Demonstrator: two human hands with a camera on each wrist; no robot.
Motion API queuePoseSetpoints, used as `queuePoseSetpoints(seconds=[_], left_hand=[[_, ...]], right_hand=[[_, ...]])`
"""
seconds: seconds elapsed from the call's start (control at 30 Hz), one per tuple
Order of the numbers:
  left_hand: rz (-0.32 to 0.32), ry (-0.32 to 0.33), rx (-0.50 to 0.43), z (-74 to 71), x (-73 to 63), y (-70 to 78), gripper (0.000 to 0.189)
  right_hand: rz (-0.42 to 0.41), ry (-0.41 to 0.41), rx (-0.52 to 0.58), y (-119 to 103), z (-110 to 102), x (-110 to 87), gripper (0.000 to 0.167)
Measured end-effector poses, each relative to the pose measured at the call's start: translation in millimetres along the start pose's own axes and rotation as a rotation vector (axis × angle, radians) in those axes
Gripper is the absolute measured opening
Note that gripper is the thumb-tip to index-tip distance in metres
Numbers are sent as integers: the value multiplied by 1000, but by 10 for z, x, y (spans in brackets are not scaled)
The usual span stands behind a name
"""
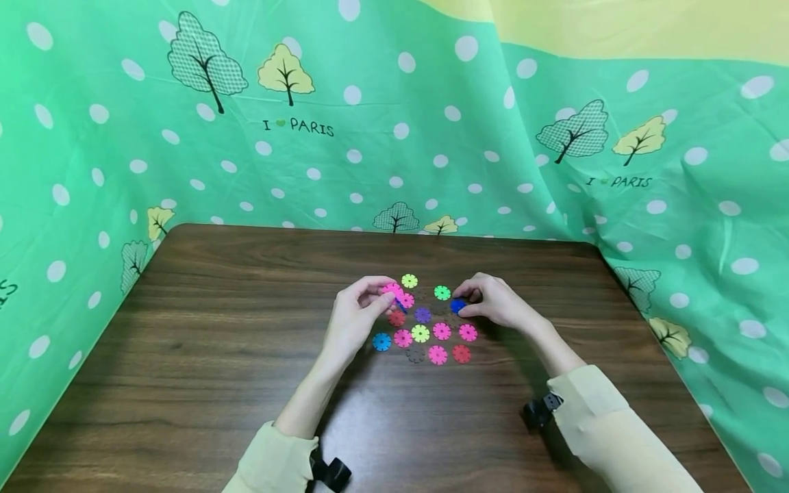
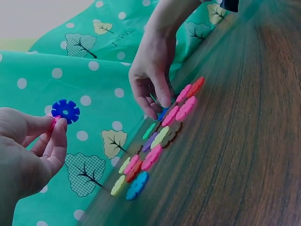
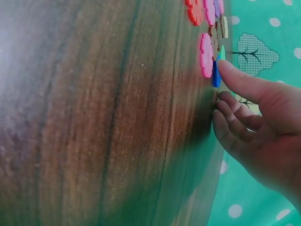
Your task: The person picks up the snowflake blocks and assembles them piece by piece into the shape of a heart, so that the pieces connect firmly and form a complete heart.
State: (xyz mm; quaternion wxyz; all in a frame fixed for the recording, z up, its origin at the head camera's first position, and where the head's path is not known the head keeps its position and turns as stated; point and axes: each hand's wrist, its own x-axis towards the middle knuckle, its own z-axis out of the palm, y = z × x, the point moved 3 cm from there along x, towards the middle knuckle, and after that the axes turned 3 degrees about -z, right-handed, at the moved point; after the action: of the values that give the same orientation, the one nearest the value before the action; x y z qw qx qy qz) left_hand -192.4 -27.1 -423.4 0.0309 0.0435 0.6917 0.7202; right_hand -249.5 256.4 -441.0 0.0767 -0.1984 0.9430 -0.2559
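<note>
My left hand (image 1: 357,315) pinches a pink notched plastic disc (image 1: 392,290) between thumb and fingertips, above the table. A dark blue notched disc (image 2: 66,111) is joined to it and stands edge-on in the head view. At the right side of the spread discs, my right hand (image 1: 499,301) holds another blue disc (image 1: 457,305) at its edges with thumb and forefinger, down at the tabletop. The thumb (image 3: 240,80) meets that disc in the right wrist view. Near this hand lie a green disc (image 1: 442,293) and a pink disc (image 1: 468,333).
More flat discs lie in loose rows on the wooden table (image 1: 216,342): a light blue one (image 1: 381,342), a purple one (image 1: 422,315), a red one (image 1: 461,354), and several pink, yellow and brown ones. A green dotted curtain (image 1: 370,137) hangs behind the table.
</note>
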Motion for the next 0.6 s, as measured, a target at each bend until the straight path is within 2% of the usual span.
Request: queuePoseSetpoints(seconds=[0.13,0.23,0.43,0.6], left_hand=[[5,-4,15,3,-1,-1,21],[10,-4,35,-2,-1,-2,21],[18,-7,48,1,8,-8,24],[-7,-3,13,-2,-5,-8,23]], right_hand=[[5,-3,-11,15,7,33,22],[34,10,21,39,11,51,21],[54,101,111,43,-4,13,13],[52,169,171,-38,-18,-14,7]])
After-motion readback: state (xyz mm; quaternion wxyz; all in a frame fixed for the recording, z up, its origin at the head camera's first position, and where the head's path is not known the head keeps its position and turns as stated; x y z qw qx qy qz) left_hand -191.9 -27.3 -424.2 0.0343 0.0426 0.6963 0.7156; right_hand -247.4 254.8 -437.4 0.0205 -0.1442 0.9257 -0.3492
